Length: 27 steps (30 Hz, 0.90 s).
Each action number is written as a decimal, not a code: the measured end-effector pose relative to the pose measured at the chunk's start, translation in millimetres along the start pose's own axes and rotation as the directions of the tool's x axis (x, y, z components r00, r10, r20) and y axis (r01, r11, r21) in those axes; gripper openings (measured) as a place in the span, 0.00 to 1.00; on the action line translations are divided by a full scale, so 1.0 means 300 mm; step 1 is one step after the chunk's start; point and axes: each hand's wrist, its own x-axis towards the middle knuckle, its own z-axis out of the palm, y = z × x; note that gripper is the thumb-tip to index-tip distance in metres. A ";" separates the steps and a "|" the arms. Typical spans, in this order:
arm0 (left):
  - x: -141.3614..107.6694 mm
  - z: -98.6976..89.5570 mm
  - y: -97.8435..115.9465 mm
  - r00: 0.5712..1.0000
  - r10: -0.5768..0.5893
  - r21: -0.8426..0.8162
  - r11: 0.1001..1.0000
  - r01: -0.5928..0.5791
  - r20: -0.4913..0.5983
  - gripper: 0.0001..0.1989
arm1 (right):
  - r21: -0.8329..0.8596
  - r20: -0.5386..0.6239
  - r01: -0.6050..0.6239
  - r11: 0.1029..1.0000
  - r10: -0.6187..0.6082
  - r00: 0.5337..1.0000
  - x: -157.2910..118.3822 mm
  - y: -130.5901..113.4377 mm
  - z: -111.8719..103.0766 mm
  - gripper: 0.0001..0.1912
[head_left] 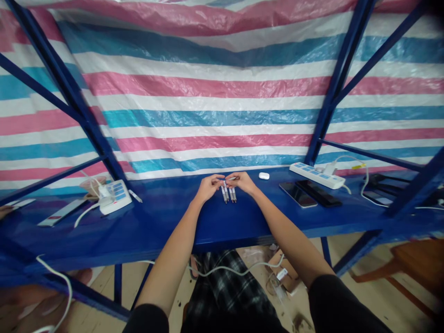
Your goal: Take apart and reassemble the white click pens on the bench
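Several slim white pens (225, 192) with dark tips lie side by side in two small groups on the blue tabletop (215, 222), tips toward me. My left hand (208, 188) curls its fingers and thumb around the upper ends of the left group. At the upper ends of the right group, my right hand (243, 182) has its thumb and fingers drawn together in a pinch. Its fingertips nearly meet those of the left hand. The fingers partly hide the pens' far ends.
A white earbud case (264, 176), two phones (298, 194) and a power strip (317, 175) lie to the right. Another power strip (115, 196), a white pen (135, 196) and a flat grey box (62, 213) are left. Blue posts (326, 111) frame the striped sheet. Another person's hand (4, 211) shows at far left.
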 end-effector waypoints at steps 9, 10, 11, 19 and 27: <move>-0.001 -0.018 0.005 0.995 0.104 0.271 0.958 -0.099 -0.002 0.11 | -0.341 0.093 0.192 0.920 -0.170 0.981 -0.012 -0.010 -0.024 0.11; -0.002 -0.020 0.007 0.993 0.115 0.281 0.953 -0.111 0.004 0.11 | -0.368 0.093 0.205 0.907 -0.183 0.979 -0.014 -0.013 -0.024 0.11; -0.002 -0.021 0.009 0.992 0.127 0.294 0.948 -0.123 0.007 0.10 | -0.394 0.094 0.215 0.894 -0.193 0.977 -0.016 -0.015 -0.024 0.11; -0.004 -0.015 0.021 0.983 0.182 0.395 0.906 -0.151 -0.040 0.07 | -0.467 0.128 0.224 0.856 -0.186 0.974 -0.027 -0.023 -0.017 0.14; -0.006 -0.007 0.023 0.981 0.189 0.410 0.899 -0.156 -0.042 0.09 | -0.455 0.159 0.207 0.866 -0.150 0.976 -0.033 -0.026 -0.010 0.15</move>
